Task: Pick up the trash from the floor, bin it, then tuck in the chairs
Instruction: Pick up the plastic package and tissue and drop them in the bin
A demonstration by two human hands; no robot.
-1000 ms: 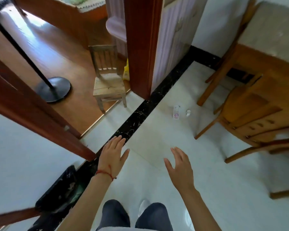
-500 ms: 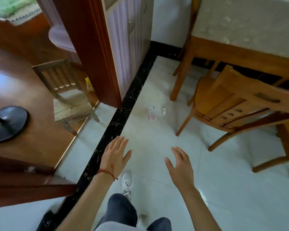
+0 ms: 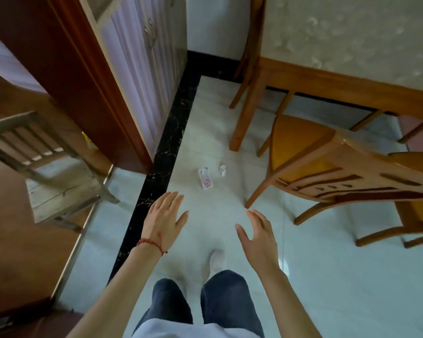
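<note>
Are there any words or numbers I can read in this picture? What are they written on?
None can be read.
Small white packet on the floor: it has a pink and red print, too small and blurred to read.
Crumpled white scrap beside it: no writing shows.
Yellow thing behind the door frame: mostly hidden, no letters to make out.
Table, chairs and cupboard: no labels or signs visible.

I have stepped closer to the small wrapper [image 3: 205, 178] and crumpled scrap [image 3: 222, 169] on the floor; both now lie just ahead of my left hand [image 3: 165, 215] and right hand [image 3: 257, 234], no longer well ahead. The wooden chair [image 3: 332, 167] beside the wrapper now looms nearer too.
</note>
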